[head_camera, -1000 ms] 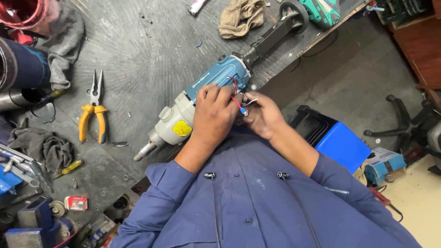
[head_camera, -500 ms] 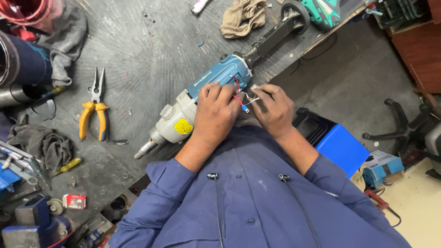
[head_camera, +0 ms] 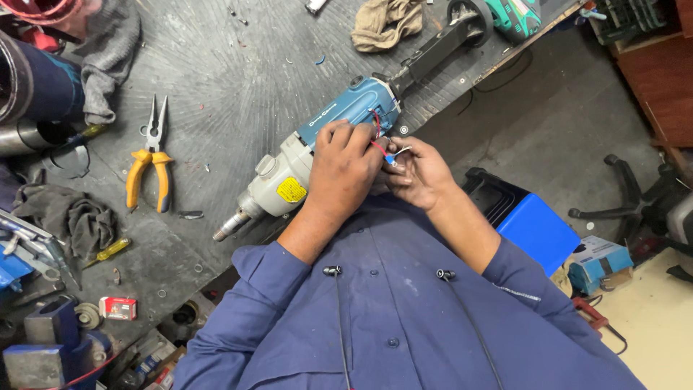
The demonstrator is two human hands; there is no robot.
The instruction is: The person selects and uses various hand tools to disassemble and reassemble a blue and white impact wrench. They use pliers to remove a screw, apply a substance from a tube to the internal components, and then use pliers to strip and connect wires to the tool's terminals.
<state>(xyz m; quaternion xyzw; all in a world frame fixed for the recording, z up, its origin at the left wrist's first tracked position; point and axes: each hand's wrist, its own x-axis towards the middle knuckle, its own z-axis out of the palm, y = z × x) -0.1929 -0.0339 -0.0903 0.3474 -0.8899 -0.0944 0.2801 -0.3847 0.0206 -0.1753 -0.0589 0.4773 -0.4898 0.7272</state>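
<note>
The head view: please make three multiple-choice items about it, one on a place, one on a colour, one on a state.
1. Where do the pliers lie?
A. on the bench, left of the power drill
B. on the blue box
C. in the right hand

2. What colour are the plier handles?
A. red
B. yellow-orange
C. green

3. What is the left hand doing?
A. resting on the drill body
B. hanging clear of the bench
C. gripping the pliers

Answers:
1. A, the pliers lie on the dark workbench, left of the power drill.
2. B, both handles are yellow-orange.
3. A, the left hand lies on the blue and grey drill body, while the right hand pinches thin wires beside it.
</note>
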